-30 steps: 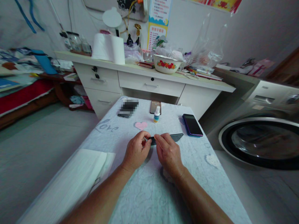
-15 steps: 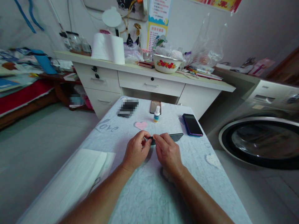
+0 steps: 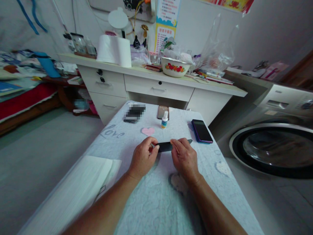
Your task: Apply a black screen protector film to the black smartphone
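A dark, slim phone (image 3: 165,147) is held tilted on its long edge above the table, its screen side not facing me. My left hand (image 3: 144,155) is closed, with thumb and fingers pinching the phone's left end. Farther right, my right hand (image 3: 185,159) is closed too, its thumb and fingertips pinched at the phone's upper edge. Whether anything small sits between those fingertips is hidden. The phone's right tip shows beyond my right knuckles. Just past the hands stands a small white spray bottle (image 3: 164,120) with a blue and yellow label.
A second phone (image 3: 202,131) lies at the table's right edge. A brownish phone case or phone (image 3: 162,112) lies behind the bottle, and a blurred-out dark item (image 3: 134,113) at the far left. White folded sheets (image 3: 80,186) cover the near left. Beyond stands a white desk (image 3: 144,85).
My right hand has slid to the right along the phone's upper edge, away from my left hand, exposing more of the phone. My left hand has stayed at the left end.
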The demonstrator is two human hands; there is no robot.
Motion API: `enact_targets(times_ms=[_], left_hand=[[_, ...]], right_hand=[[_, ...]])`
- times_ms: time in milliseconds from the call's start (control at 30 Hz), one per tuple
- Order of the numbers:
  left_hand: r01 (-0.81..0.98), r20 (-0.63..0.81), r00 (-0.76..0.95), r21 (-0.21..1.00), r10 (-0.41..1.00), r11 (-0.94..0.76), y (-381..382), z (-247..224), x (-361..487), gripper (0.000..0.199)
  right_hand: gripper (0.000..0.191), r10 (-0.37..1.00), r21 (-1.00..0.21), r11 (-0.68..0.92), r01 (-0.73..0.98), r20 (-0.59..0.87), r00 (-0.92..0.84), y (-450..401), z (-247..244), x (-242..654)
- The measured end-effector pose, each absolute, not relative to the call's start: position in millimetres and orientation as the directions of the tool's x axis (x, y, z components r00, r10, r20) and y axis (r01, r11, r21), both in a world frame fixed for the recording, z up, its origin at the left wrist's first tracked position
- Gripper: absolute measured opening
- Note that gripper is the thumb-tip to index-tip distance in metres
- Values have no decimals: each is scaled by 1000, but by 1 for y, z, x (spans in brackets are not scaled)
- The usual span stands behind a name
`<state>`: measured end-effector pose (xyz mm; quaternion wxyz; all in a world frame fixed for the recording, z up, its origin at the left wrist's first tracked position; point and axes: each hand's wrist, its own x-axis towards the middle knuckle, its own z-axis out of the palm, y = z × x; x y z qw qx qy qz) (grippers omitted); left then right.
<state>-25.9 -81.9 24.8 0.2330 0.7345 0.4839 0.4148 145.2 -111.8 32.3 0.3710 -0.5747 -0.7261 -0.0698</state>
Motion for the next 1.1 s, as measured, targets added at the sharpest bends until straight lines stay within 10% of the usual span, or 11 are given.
enact_targets(times_ms=[1100], left_hand=[[500,386,184,755,904,-425,-82,25,-26,7]], right_hand=[[27,796,-332,323,886,602,-64,-112,28,138]])
